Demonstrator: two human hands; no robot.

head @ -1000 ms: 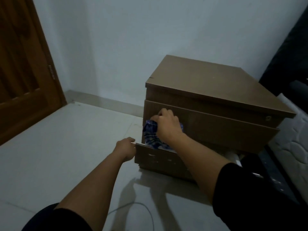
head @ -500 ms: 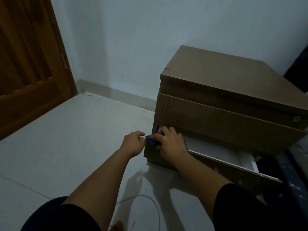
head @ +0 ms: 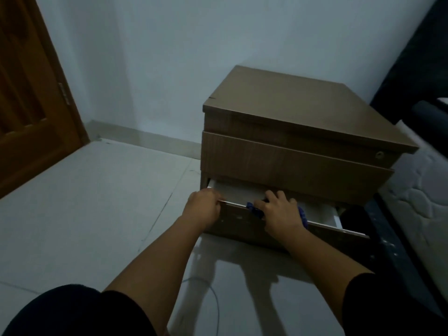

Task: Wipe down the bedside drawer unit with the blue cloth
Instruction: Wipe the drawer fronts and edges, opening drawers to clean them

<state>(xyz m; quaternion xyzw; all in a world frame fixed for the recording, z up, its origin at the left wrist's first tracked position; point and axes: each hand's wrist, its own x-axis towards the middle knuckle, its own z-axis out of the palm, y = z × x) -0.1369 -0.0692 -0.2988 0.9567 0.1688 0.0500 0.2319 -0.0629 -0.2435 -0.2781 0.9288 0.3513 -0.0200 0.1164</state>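
Note:
A brown bedside drawer unit (head: 295,110) stands on the floor against the wall. Its bottom drawer (head: 237,221) is pulled out, showing a white inside. My left hand (head: 202,209) grips the left end of the drawer's top edge. My right hand (head: 281,214) holds the blue cloth (head: 254,209) and presses it on the top edge of the drawer front, right of the left hand. Most of the cloth is hidden under the hand; a bit shows at each side.
A wooden door (head: 31,105) is at the left. A mattress (head: 421,190) and dark bed frame (head: 388,229) lie close on the unit's right. A thin cable (head: 213,297) runs over the pale tiled floor (head: 84,202) near my arms.
My right hand came down with the cloth from the upper drawer front to the bottom drawer's top edge and slid right along it. My left hand shifted onto that edge.

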